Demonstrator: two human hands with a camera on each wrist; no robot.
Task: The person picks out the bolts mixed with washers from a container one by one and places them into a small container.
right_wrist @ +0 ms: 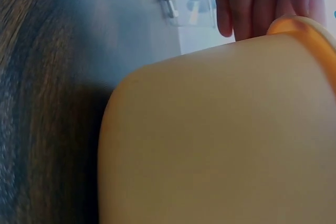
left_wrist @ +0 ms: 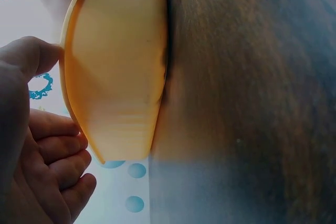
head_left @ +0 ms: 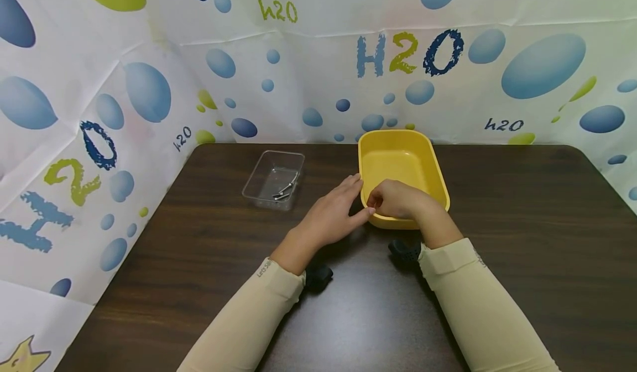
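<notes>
A yellow rectangular tub (head_left: 409, 167) stands towards the back of the dark table. My left hand (head_left: 332, 211) lies against its near left corner, thumb and fingertips touching the rim, with the fingers fairly straight; the left wrist view shows this contact at the tub's edge (left_wrist: 68, 85). Over the tub's near part, my right hand (head_left: 398, 199) reaches in with its fingers curled downward. Whether those fingertips pinch anything is hidden behind the hand and, in the right wrist view, behind the tub's outer wall (right_wrist: 220, 129).
Left of the tub, a clear plastic box (head_left: 269, 173) holds a few small shiny metal pieces (head_left: 286, 189). A white sheet (head_left: 318, 62) printed with blue and green drops hangs behind the table (head_left: 209, 250) and along its left side.
</notes>
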